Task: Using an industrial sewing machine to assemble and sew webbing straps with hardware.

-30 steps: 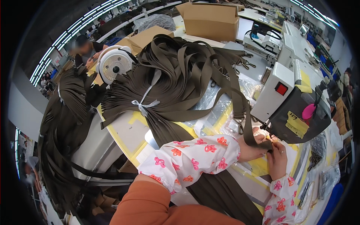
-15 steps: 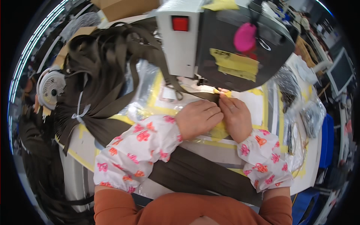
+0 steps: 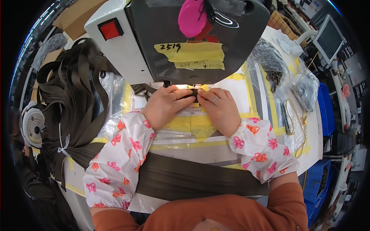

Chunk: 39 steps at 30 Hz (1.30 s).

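My left hand [image 3: 166, 106] presses its fingertips on a dark olive webbing strap [image 3: 195, 95] at the front of the sewing machine [image 3: 185, 63]. From the other side my right hand [image 3: 221, 110] pinches the strap between thumb and fingers. The short strap end shows between the two hands, just below the lit needle area. More of the strap, with a metal buckle [image 3: 146, 96], lies left of my left hand. The machine head partly hides the needle, and my fingers cover most of the strap.
A large bundle of olive webbing [image 3: 77, 96], tied with white string, heaps at the left beside a white fan [image 3: 33, 125]. Flat webbing lengths [image 3: 200, 177] lie across the near table edge. Plastic bags [image 3: 306, 90] sit at the right, above blue bins [image 3: 325, 109].
My view has turned, so the machine now stands further left and nearer. My hands have drawn apart and sit closer to the needle, with the strap end between their fingertips.
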### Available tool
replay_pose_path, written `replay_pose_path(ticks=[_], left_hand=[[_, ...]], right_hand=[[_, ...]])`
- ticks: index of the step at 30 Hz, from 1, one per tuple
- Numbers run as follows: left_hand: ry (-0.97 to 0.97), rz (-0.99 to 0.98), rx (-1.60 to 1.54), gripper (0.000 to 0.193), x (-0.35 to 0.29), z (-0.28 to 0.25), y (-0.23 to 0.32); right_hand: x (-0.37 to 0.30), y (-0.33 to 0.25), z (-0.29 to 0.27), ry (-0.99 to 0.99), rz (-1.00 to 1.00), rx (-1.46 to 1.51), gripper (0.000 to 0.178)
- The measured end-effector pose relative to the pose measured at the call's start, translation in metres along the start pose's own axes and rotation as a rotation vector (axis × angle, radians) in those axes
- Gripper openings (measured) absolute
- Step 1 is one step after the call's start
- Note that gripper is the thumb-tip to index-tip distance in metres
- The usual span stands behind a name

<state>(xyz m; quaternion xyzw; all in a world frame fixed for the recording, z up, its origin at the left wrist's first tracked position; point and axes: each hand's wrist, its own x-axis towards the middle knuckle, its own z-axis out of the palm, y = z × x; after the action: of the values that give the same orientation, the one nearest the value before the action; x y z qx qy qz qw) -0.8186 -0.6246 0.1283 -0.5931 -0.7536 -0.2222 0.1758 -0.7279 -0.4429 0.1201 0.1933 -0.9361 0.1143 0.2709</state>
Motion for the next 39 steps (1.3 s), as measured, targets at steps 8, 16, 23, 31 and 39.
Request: replay_pose_path(ticks=[8,16,23,31,39], left_hand=[[-0.195,-0.024,0.037,0.027,-0.001,-0.002,0.011],[0.032,-0.24,-0.084,0.027,-0.002,-0.004,0.023],[-0.009,-0.294,-0.137,0.027,-0.005,0.002,0.017],[0.009,-0.305,-0.12,0.018,-0.004,0.003,0.011],[-0.111,-0.252,-0.081,0.026,-0.004,0.0,0.007]], right_hand=[[-0.004,-0.003,-0.004,0.01,0.013,-0.105,0.023],[0.004,-0.004,-0.004,0.006,-0.009,-0.088,0.018],[0.003,-0.002,-0.003,-0.039,-0.032,-0.13,0.018],[0.006,-0.003,-0.004,-0.06,0.001,-0.15,0.021],[0.007,-0.003,-0.008,-0.11,-0.01,-0.202,0.024]])
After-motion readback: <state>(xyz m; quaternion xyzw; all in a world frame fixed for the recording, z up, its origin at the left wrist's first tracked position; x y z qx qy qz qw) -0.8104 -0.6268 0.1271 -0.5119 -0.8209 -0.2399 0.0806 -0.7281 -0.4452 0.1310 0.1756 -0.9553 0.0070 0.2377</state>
